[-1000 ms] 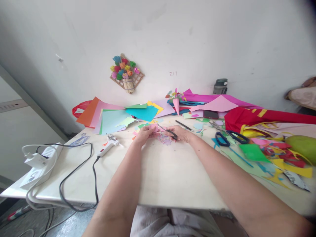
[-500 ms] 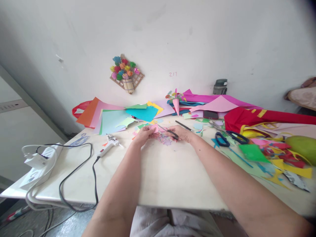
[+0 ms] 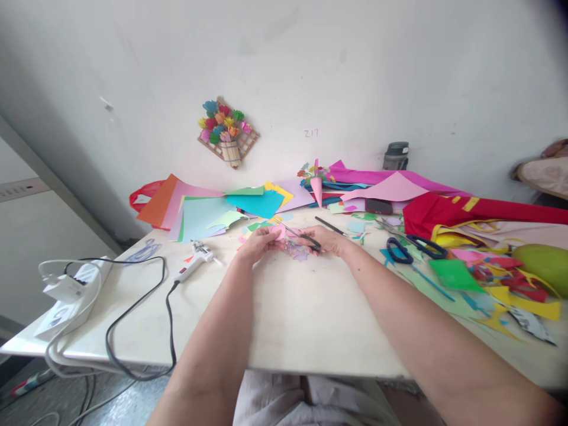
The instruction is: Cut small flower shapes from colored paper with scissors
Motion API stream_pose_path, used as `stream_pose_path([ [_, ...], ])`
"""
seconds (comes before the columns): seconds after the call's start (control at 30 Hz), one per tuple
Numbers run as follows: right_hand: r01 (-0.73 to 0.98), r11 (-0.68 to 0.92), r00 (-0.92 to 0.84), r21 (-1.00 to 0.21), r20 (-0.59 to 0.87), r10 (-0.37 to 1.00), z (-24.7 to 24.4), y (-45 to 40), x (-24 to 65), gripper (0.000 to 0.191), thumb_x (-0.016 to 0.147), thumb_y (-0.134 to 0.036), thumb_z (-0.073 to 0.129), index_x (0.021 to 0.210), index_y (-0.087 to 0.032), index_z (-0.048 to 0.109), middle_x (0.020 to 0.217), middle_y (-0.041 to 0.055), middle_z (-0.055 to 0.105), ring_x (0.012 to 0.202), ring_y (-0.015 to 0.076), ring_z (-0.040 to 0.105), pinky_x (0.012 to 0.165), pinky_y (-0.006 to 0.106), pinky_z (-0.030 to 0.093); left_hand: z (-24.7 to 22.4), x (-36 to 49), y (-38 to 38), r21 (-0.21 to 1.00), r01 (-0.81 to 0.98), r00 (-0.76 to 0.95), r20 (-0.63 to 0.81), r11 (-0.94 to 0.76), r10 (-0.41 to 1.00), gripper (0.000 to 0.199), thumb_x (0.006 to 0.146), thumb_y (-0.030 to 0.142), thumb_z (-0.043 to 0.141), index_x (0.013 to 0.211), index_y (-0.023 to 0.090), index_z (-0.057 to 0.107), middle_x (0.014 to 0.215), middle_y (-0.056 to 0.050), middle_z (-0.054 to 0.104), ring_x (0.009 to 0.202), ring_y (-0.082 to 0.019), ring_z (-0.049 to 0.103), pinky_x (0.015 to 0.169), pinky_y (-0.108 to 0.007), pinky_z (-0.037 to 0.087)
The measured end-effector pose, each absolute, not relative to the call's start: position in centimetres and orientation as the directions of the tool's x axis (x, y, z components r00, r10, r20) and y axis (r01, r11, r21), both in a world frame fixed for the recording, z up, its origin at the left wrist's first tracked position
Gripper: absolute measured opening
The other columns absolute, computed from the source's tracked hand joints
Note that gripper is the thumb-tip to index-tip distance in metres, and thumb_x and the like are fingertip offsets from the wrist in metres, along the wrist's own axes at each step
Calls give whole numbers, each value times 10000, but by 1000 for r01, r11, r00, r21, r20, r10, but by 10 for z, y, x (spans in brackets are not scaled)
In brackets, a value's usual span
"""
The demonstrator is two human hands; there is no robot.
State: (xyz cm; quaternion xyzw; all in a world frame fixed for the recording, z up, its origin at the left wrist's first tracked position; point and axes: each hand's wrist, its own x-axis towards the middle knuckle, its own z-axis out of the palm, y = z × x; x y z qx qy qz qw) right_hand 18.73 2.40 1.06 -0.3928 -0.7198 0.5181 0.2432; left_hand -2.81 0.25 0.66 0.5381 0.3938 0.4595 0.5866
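My left hand (image 3: 261, 244) pinches a small piece of pink paper (image 3: 278, 231) above the middle of the table. Facing it, my right hand (image 3: 327, 239) is closed around the dark handles of a small pair of scissors (image 3: 312, 241). The scissor blades point left, toward the pink paper, and look parted. Whether they touch the paper I cannot tell. Under and between both hands lie small pastel paper scraps (image 3: 300, 255).
A glue gun (image 3: 195, 266) with a black cord rests at left, near a white power strip (image 3: 75, 296). Coloured paper sheets (image 3: 208, 214) lie along the wall. Large blue-handled scissors (image 3: 417, 247) and scraps (image 3: 501, 278) lie at right, and a black pen (image 3: 331, 225) behind my right hand.
The scissor blades seem slightly wider apart than before. Both hands stay in nearly the same place, and the pink paper is still in my left fingers.
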Motion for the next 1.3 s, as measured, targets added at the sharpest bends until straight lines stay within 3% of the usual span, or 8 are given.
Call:
stream_pose_path([
  [0.2,328,177,-574,-928,-47,817,9,24,186,329,765,-449,720,775,-145,595,467,-49,544,336,45,443,317,155,268,6,-28,2,992,-129,278,30,6,960,391,584,418,864,729,115,663,653,-52,693,569,-144,651,625,-250,539],
  [0.53,307,191,-572,-932,-20,820,4,26,183,334,780,-444,711,716,-157,550,448,-56,524,325,42,419,312,157,273,5,-25,3,989,-140,280,2,39,960,325,647,371,833,771,117,671,702,-71,719,626,-187,691,668,-285,545],
  [0.83,263,112,-531,-958,-47,846,6,24,179,283,818,-358,700,698,-150,549,424,-57,510,318,49,420,309,161,290,-1,-24,7,985,-163,259,-8,52,966,270,694,328,802,802,115,676,730,-100,737,724,-240,721,703,-318,558],
  [1.13,211,105,-534,-972,-25,845,-1,30,178,173,885,-234,602,737,-149,575,426,-58,507,324,61,426,321,166,312,0,-22,6,980,-196,244,4,45,970,276,658,312,822,777,121,663,700,-83,730,656,-200,707,666,-280,556],
  [1.3,205,126,-536,-971,-4,844,0,28,178,209,867,-237,613,686,-144,563,423,-57,496,325,62,423,334,176,322,0,-23,7,977,-212,231,16,35,973,286,643,313,831,768,123,658,676,-70,723,634,-201,704,650,-282,557],
])
